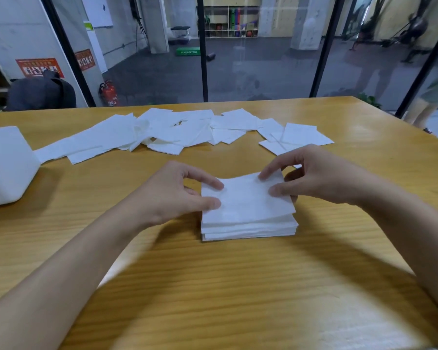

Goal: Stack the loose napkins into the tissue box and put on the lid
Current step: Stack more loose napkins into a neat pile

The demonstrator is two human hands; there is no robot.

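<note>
Stack (248, 229): 1 | left hand (172, 195), right hand (316, 178): pinch top napkin (245, 198) | box (5, 165): 1

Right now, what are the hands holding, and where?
Both hold the top napkin of the stack: left hand grips its left edge, right hand its right edge.

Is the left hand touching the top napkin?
Touching. In the head view, thumb and forefinger of the left hand lie on the top napkin, at its left edge.
</note>
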